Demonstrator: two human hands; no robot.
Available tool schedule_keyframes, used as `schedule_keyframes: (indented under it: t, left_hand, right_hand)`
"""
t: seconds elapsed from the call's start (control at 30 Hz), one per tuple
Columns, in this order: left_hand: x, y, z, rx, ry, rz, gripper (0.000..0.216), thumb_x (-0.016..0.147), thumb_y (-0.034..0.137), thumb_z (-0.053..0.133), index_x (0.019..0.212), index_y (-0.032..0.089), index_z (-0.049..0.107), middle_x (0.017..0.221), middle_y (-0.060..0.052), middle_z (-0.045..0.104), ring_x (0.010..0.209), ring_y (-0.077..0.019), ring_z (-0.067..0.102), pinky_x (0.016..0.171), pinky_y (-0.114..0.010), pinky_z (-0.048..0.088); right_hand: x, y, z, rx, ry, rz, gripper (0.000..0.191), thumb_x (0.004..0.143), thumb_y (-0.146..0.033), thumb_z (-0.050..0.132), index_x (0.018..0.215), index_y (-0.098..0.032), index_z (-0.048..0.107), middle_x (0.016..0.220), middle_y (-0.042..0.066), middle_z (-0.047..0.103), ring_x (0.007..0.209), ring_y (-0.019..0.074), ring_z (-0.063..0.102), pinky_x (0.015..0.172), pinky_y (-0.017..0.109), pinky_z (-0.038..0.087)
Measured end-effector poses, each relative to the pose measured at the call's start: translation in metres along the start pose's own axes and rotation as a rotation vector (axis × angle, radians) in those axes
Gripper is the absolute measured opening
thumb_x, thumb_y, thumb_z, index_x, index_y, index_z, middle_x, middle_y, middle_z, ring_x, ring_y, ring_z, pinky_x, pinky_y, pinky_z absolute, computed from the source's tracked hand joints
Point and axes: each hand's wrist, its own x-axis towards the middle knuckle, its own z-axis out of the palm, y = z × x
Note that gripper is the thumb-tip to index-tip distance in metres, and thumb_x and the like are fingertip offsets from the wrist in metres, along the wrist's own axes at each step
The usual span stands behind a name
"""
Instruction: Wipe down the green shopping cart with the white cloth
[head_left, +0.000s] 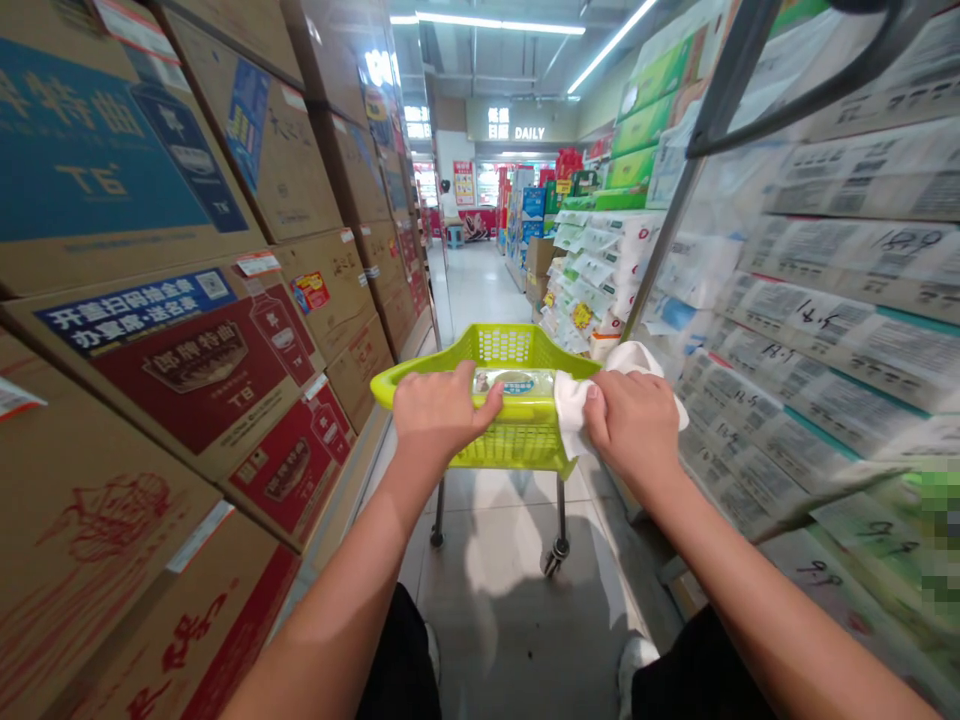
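Observation:
A lime-green shopping cart (517, 455) stands right in front of me on thin metal legs with casters. My left hand (442, 405) is wrapped round the left part of its rear rim, thumb on the near side. Over the right part of that rim closes my right hand (637, 415), with a white cloth (574, 410) bunched under its palm and fingers. Some of the cloth sticks out beyond the knuckles. Between the hands, a clear-and-white package with a blue-green oval label (517, 383) shows at the rim; most of it is hidden.
Tall stacks of cardboard boxes (142, 370) line the left side. On the right, wrapped packs (795, 340) are piled behind a grey metal frame (667, 230). Tissue packs (600, 270) stand farther ahead. A pale tiled floor (480, 275) runs down the aisle.

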Motion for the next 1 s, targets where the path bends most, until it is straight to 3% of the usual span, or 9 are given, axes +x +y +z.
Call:
schedule_keyframes:
  t: [0.17, 0.3, 0.4, 0.5, 0.63, 0.73, 0.8, 0.9, 1.0]
  left_hand:
    - [-0.002, 0.017, -0.001, -0.026, 0.009, 0.006, 0.073, 0.097, 0.071, 0.026, 0.114, 0.017, 0.073, 0.08, -0.015, 0.074, 0.075, -0.0344, 0.07, 0.07, -0.042, 0.042]
    - [-0.005, 0.031, -0.008, -0.048, -0.064, 0.074, 0.083, 0.092, 0.083, 0.028, 0.121, 0.015, 0.067, 0.084, -0.015, 0.075, 0.077, -0.0336, 0.072, 0.067, -0.039, 0.043]
    - [-0.005, 0.041, -0.014, -0.074, -0.103, 0.135, 0.083, 0.089, 0.085, 0.034, 0.121, 0.014, 0.063, 0.087, -0.015, 0.075, 0.079, -0.0328, 0.072, 0.067, -0.037, 0.044]
    - [-0.005, 0.05, -0.017, -0.081, -0.114, 0.15, 0.08, 0.09, 0.083, 0.038, 0.12, 0.014, 0.063, 0.087, -0.015, 0.075, 0.079, -0.0328, 0.073, 0.068, -0.037, 0.045]
    - [-0.007, 0.055, -0.013, -0.098, -0.089, 0.125, 0.086, 0.089, 0.082, 0.041, 0.136, 0.011, 0.057, 0.089, -0.015, 0.075, 0.081, -0.0332, 0.073, 0.071, -0.039, 0.046]
    - [-0.012, 0.046, -0.007, -0.195, 0.016, 0.111, 0.101, 0.085, 0.083, 0.049, 0.153, 0.009, 0.04, 0.098, -0.016, 0.076, 0.087, -0.0331, 0.073, 0.077, -0.04, 0.048]
    - [-0.015, 0.031, -0.007, -0.339, 0.145, 0.146, 0.102, 0.084, 0.082, 0.048, 0.156, 0.011, 0.035, 0.113, -0.017, 0.075, 0.097, -0.0315, 0.073, 0.082, -0.039, 0.051]
    - [-0.017, -0.003, -0.009, -0.49, 0.34, 0.239, 0.082, 0.089, 0.076, 0.041, 0.146, 0.016, 0.048, 0.126, -0.015, 0.071, 0.108, -0.0283, 0.07, 0.088, -0.038, 0.052]
    - [-0.013, -0.04, -0.006, -0.41, 0.401, 0.238, 0.057, 0.092, 0.066, 0.041, 0.109, 0.019, 0.067, 0.101, -0.01, 0.075, 0.093, -0.0262, 0.07, 0.082, -0.037, 0.05]
  right_hand:
    - [0.031, 0.014, -0.018, -0.069, -0.377, 0.105, 0.061, 0.101, -0.038, 0.027, 0.087, -0.011, 0.079, 0.093, 0.023, 0.076, 0.087, 0.0336, 0.071, 0.081, 0.042, 0.047]
    - [0.042, 0.031, -0.018, -0.008, -0.464, 0.188, 0.059, 0.101, -0.039, 0.028, 0.099, -0.012, 0.08, 0.108, 0.022, 0.076, 0.1, 0.0359, 0.072, 0.081, 0.042, 0.05]
    - [0.047, 0.033, -0.015, 0.093, -0.379, 0.338, 0.063, 0.103, -0.041, 0.023, 0.105, -0.01, 0.078, 0.113, 0.025, 0.074, 0.105, 0.0378, 0.07, 0.084, 0.044, 0.05]
    - [0.056, 0.02, -0.013, 0.248, -0.161, 0.429, 0.067, 0.105, -0.043, 0.016, 0.108, -0.011, 0.074, 0.111, 0.025, 0.074, 0.105, 0.0365, 0.069, 0.088, 0.044, 0.048]
    - [0.066, -0.004, -0.015, 0.502, -0.031, 0.216, 0.064, 0.107, -0.046, 0.017, 0.104, -0.015, 0.073, 0.102, 0.017, 0.075, 0.095, 0.0299, 0.068, 0.085, 0.038, 0.047]
    - [0.066, -0.012, -0.019, 0.553, -0.147, -0.093, 0.055, 0.106, -0.047, 0.028, 0.103, -0.018, 0.075, 0.117, 0.014, 0.075, 0.11, 0.0281, 0.066, 0.093, 0.036, 0.046]
    - [0.062, -0.011, -0.022, 0.475, -0.222, -0.18, 0.051, 0.104, -0.048, 0.033, 0.108, -0.019, 0.075, 0.126, 0.014, 0.072, 0.119, 0.0285, 0.063, 0.099, 0.037, 0.044]
    - [0.053, -0.009, -0.028, 0.349, -0.415, -0.095, 0.055, 0.103, -0.057, 0.032, 0.112, -0.022, 0.073, 0.116, 0.013, 0.075, 0.106, 0.0294, 0.068, 0.087, 0.037, 0.046]
    - [0.047, -0.009, -0.031, 0.222, -0.525, 0.035, 0.062, 0.102, -0.063, 0.025, 0.115, -0.023, 0.07, 0.108, 0.013, 0.076, 0.098, 0.0333, 0.07, 0.074, 0.037, 0.044]
